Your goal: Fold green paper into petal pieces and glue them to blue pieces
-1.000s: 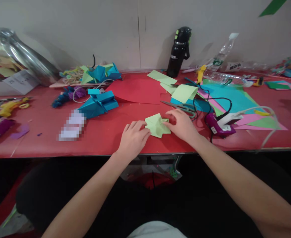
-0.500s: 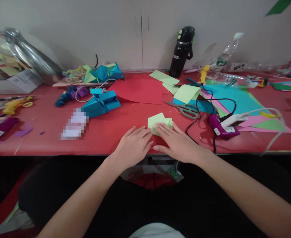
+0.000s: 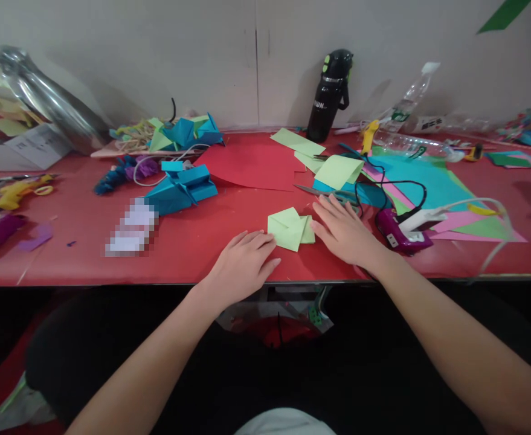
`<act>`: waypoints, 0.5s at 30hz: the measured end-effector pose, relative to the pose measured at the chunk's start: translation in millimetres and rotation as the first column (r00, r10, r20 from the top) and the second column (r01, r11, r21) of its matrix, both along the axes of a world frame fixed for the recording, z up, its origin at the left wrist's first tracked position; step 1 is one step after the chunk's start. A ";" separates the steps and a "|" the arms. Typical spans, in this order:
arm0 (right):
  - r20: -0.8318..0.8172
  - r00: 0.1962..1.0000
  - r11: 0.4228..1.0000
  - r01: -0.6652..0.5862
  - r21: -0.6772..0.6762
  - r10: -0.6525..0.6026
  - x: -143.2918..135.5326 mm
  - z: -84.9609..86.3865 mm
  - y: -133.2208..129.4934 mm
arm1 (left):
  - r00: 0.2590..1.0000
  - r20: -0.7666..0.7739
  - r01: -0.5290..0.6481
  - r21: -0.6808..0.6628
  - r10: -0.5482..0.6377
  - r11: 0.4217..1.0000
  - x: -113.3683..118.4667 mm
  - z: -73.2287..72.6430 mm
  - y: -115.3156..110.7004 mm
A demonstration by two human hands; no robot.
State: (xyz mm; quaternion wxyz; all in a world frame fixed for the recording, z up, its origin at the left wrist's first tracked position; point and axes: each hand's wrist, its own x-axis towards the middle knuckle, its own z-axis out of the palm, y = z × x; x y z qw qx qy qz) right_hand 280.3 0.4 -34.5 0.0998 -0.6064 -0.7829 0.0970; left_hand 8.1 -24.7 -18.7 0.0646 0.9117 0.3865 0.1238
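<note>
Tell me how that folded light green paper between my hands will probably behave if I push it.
The folded paper looks light and flat, so it would probably slide on the table rather than roll. Its creased layers likely make it stiffer than one sheet. The part jutting toward your right hand might bend.

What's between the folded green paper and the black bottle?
From the folded green paper toward the black bottle: bare red tabletop, the scissors' blades, then loose light green paper. The head view shows this.
</note>
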 end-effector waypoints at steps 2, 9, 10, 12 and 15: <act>-0.092 0.994 0.997 -0.070 -0.039 0.066 1.7 -0.1 3.4 | 0.999 0.035 0.000 0.028 -0.001 1.000 0.2 -4.1 3.7; -0.199 0.939 0.943 -0.309 -0.121 0.281 2.0 9.9 -1.5 | 0.991 0.129 -0.029 0.106 0.015 0.994 -3.8 -13.6 14.7; -0.219 0.931 0.937 -0.325 -0.126 0.293 1.7 11.3 -2.4 | 0.991 0.135 -0.024 0.117 0.008 0.993 -4.3 -14.4 15.7; -0.260 0.915 0.933 -0.344 -0.105 0.308 0.8 13.1 -3.2 | 0.990 0.142 0.003 0.144 -0.024 0.990 -5.3 -16.0 17.2; -0.307 0.899 0.941 -0.336 -0.029 0.311 -1.2 14.3 -3.0 | 0.983 0.158 0.056 0.204 -0.089 0.977 -6.2 -18.3 18.6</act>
